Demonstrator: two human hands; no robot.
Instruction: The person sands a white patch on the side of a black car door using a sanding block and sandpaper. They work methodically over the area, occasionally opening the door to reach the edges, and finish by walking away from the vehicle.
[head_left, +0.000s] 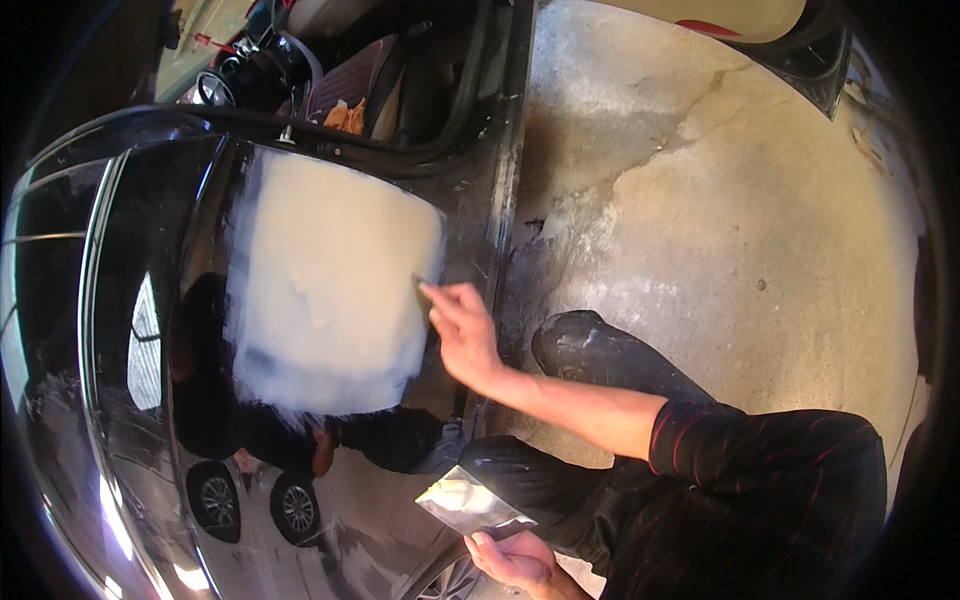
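Before me is a glossy black car body panel (360, 439) with a broad cream patch of what looks like body filler (330, 255). The patch thins to streaky white along its left and lower edges. My right hand (466, 334) pinches a small, blurred spreader (421, 289) at the patch's right edge; whether the blade touches the filler is hard to tell. Lower down, my left hand (514, 559) grips the near edge of a flat, thin mixing plate (491, 508). A mound of pale cream filler (454, 493) sits on the plate's far part.
Above the panel, a doorway exposes a car seat (352, 75) with an orange cloth (345, 116) on it. A metal striker (286, 135) juts from the door frame. The sill (506, 187) borders the stained concrete floor (675, 225). A car wheel (454, 577) shows at the bottom.
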